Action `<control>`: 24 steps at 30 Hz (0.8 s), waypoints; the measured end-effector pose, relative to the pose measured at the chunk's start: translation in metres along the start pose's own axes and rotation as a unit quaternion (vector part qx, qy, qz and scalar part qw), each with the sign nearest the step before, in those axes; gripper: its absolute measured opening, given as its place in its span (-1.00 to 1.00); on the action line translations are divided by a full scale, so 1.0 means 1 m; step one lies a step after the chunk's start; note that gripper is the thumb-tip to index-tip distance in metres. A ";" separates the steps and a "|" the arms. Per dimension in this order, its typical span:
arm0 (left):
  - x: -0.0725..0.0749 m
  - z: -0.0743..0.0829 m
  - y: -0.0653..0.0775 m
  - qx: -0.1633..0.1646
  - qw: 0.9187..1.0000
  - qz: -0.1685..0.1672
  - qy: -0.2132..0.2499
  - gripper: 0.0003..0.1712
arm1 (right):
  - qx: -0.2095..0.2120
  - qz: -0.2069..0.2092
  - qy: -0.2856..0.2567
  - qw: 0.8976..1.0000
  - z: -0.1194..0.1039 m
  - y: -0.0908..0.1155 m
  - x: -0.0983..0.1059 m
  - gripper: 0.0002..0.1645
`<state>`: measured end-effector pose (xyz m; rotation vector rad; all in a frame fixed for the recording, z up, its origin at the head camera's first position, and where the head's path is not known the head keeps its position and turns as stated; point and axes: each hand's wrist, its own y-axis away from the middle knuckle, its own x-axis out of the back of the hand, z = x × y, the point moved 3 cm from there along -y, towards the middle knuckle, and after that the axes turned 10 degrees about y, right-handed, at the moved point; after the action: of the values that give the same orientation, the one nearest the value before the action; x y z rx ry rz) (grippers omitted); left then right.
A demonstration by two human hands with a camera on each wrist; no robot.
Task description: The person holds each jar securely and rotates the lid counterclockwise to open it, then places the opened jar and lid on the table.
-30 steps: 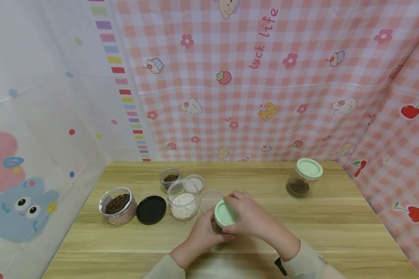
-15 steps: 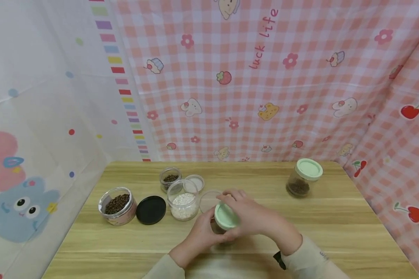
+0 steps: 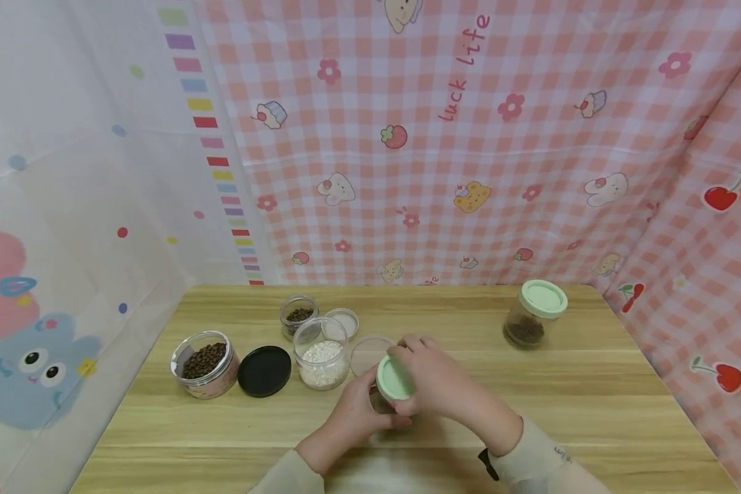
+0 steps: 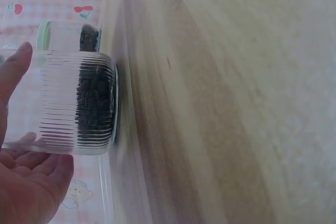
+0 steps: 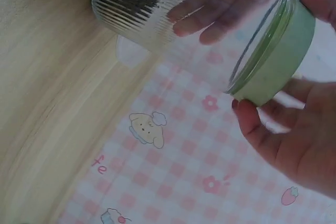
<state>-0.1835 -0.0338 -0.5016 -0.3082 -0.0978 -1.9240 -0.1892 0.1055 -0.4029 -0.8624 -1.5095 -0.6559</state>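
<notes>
Near the front of the table stands a clear ribbed jar (image 4: 60, 108) with dark grains in its base. My left hand (image 3: 348, 418) grips its side, thumb and fingers on opposite sides of the glass in the left wrist view. A pale green lid (image 3: 392, 379) sits at the jar's mouth. Fingers and thumb of my right hand (image 3: 438, 377) pinch the lid by its rim, as the right wrist view shows from the side. In that view the lid (image 5: 283, 56) lies against the glass rim. The head view hides most of the jar behind both hands.
Left of the hands stand an uncapped jar of white flakes (image 3: 322, 363), a small jar of dark pellets (image 3: 299, 317), a tub of brown pellets (image 3: 205, 363) and a black lid (image 3: 264, 371). Clear lids (image 3: 367, 355) lie behind. A green-lidded jar (image 3: 534, 315) stands back right.
My right hand's fingers and thumb have shifted round the lid's rim and back, with the wrist turning slightly. My left hand keeps its hold on the jar. The head view has shifted a little.
</notes>
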 end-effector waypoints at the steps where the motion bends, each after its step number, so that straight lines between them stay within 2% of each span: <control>1: 0.000 0.000 0.000 -0.001 1.000 -0.001 -0.003 -0.01 | 0.020 -0.002 -0.006 1.000 0.000 0.000 0.000 -0.09; 5: 0.001 0.001 0.001 0.002 1.000 -0.001 -0.008 -0.04 | 0.099 -0.020 -0.025 0.995 0.000 -0.001 0.002 -0.11; 8: 0.001 0.001 0.002 0.000 1.000 -0.001 -0.008 -0.05 | 0.117 -0.034 -0.027 0.992 -0.002 0.000 0.003 -0.08; 10: 0.001 0.002 0.002 -0.001 1.000 0.000 -0.004 -0.06 | 0.085 -0.035 -0.025 0.995 -0.003 0.001 0.004 -0.03; 13: 0.001 0.001 0.001 0.000 1.000 0.001 0.011 -0.06 | 0.002 -0.023 -0.022 0.999 -0.005 0.001 0.005 0.06; 16: 0.001 0.001 0.002 0.004 1.000 0.000 0.030 -0.04 | -0.070 -0.018 0.009 0.997 -0.008 0.002 0.004 0.10; 18: 0.000 0.001 0.002 0.003 1.000 0.000 0.028 -0.03 | -0.084 -0.022 0.033 0.996 -0.010 0.002 0.001 0.09; 20: 0.000 0.001 0.002 0.002 1.000 -0.003 0.025 0.00 | -0.079 -0.021 0.048 0.995 -0.012 0.003 -0.001 0.02; 24: 0.000 0.000 0.001 0.002 1.000 -0.004 0.008 0.02 | -0.051 -0.011 0.028 0.998 -0.011 0.001 0.000 -0.11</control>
<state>-0.1832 -0.0345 -0.5020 -0.2904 -0.0919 -1.9347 -0.1821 0.0968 -0.4017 -0.8985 -1.4467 -0.7736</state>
